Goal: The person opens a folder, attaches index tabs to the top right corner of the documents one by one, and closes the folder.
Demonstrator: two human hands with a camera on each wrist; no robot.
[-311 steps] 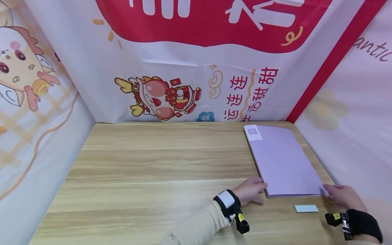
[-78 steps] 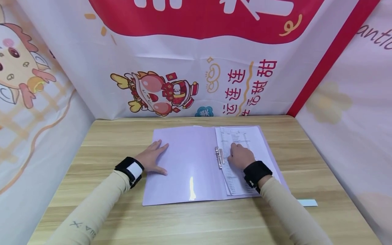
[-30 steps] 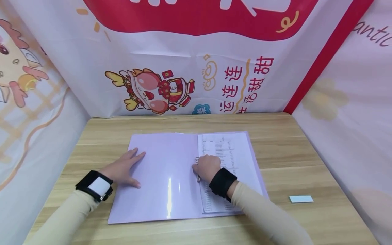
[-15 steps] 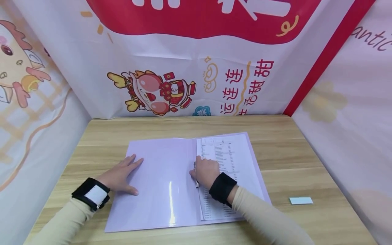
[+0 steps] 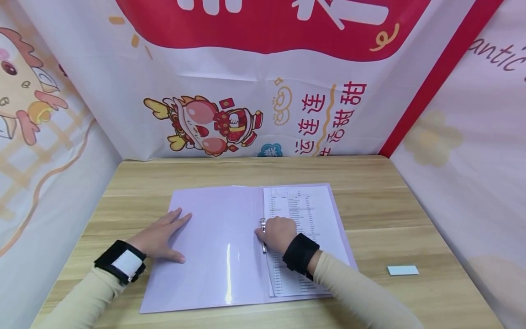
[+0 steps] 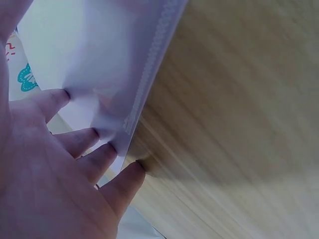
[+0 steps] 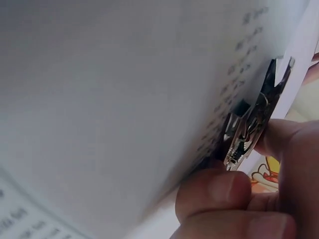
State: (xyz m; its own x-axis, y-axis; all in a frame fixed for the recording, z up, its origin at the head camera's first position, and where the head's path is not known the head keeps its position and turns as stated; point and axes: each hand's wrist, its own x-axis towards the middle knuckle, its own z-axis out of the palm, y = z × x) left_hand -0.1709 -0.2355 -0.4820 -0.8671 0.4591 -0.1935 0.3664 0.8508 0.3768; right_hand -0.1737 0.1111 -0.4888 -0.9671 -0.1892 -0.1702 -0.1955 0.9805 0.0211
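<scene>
A: Nearest, the left hand (image 5: 158, 237) lies flat, fingers (image 6: 82, 141) straight and spread, on the outer edge of the left flap of the open glossy lilac plastic folder (image 5: 222, 246), the little finger over the edge on the pale wood-grain counter (image 5: 390, 214). Enough?

B: I'd judge so. Press down, don't push sideways; the flap looks slick and could skate.

A: Further in, the right hand (image 5: 279, 234) sits at the spine. Its fingers (image 7: 219, 191) and thumb are curled, pinching the silver metal spring clip (image 7: 249, 127) that bites on the white printed sheet of listed text (image 5: 302, 224).

B: Then squeeze the lever square, lifting straight off the paper. Twisting would likely crease the sheet's edge. The wrist view is too blurred to say whether the clip has released.

A: And the small white rectangular label (image 5: 402, 270), off right?

B: It lies well apart from the folder; leave it.
</scene>
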